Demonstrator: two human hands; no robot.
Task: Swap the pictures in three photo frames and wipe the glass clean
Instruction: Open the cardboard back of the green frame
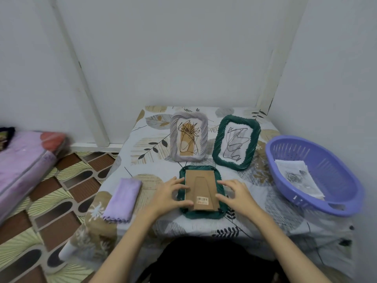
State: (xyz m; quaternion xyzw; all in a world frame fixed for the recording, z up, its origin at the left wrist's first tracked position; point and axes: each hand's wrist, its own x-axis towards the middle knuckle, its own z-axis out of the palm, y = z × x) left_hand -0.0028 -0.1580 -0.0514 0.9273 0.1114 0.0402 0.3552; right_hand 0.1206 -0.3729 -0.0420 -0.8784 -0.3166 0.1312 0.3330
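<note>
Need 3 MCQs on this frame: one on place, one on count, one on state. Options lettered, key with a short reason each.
1. Where is the purple cloth?
A. In the basket
B. On the table, left of the face-down frame
C. On the floor

2. How many frames stand upright?
A. One
B. Two
C. Three

3. How does the frame between the hands lie?
A. Glass up
B. Upright
C. Backing up

Key:
1 B: it lies folded on the table, beside the left hand.
2 B: the grey frame and green frame stand at the back.
3 C: the face-down frame shows its brown backing and stand; the right hand is at its edge.
</note>
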